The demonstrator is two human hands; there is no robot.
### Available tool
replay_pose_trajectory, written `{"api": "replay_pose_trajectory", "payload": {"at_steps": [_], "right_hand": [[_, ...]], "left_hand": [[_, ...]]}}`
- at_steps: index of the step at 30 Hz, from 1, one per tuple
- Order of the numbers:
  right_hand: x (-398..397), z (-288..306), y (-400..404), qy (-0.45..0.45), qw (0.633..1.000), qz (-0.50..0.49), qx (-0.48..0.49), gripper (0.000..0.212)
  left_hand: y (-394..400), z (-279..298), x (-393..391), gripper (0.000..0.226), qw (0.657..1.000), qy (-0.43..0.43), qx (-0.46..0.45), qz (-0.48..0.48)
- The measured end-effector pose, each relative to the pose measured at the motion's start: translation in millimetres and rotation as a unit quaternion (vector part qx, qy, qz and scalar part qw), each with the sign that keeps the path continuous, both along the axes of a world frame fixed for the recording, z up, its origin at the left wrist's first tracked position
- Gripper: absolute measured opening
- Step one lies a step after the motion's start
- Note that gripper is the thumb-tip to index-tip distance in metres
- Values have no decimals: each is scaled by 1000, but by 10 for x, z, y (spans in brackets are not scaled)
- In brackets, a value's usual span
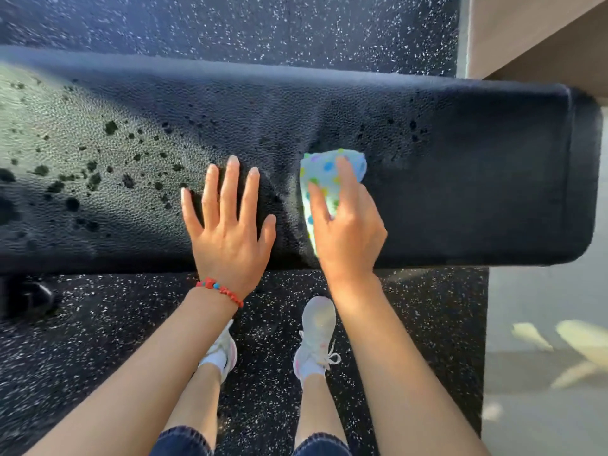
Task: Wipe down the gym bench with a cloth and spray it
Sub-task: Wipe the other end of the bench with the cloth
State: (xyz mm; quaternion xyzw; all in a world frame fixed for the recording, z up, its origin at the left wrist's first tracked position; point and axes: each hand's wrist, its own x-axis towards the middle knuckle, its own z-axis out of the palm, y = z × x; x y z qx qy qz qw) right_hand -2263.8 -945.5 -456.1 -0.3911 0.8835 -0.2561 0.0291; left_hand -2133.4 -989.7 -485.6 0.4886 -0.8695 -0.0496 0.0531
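Two white sneakers (316,337) are standing on the speckled floor (82,340) just before the counter (460,192). On its black pebbled padding, the left hand (230,232) is lying flat, fingers spread. Just right of it, the right hand (348,232) is gripping and pressing the dotted cloth (324,185). Left of both, dark droplets (98,159) are spotting the padding. No writing is showing.

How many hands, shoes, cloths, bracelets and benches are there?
Hands: 2, left hand and right hand
Shoes: 2, left shoe and right shoe
Cloths: 1, dotted cloth
Bracelets: 1, red bracelet
Benches: 1, black bench
Total: 7
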Motion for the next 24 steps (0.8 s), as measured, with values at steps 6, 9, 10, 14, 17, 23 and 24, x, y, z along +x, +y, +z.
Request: {"api": "replay_pose_trajectory", "payload": {"at_steps": [6,9,10,14,17,23,24], "right_hand": [[-441,-12,135,24,999,-12,40,45],[-879,-11,188,-19,982,-183,43,47],[-979,5,205,-31,975,-218,38,46],[-742,-8,-51,-47,963,-264,24,43],[-250,-36,-421,-41,988,-146,17,43],[-380,-8,-510,14,1000,24,12,41],[-539,-29,-463,23,999,7,26,42]], "left_hand": [[-172,100,126,55,1000,14,19,-9],[-462,93,304,54,1000,11,10,17],[-551,79,358,53,1000,12,8,22],[-706,-3,466,55,999,17,13,25],[-703,-36,467,55,1000,9,3,19],[-721,-31,487,55,1000,16,0,19],[-719,-31,492,54,1000,17,-1,17]]}}
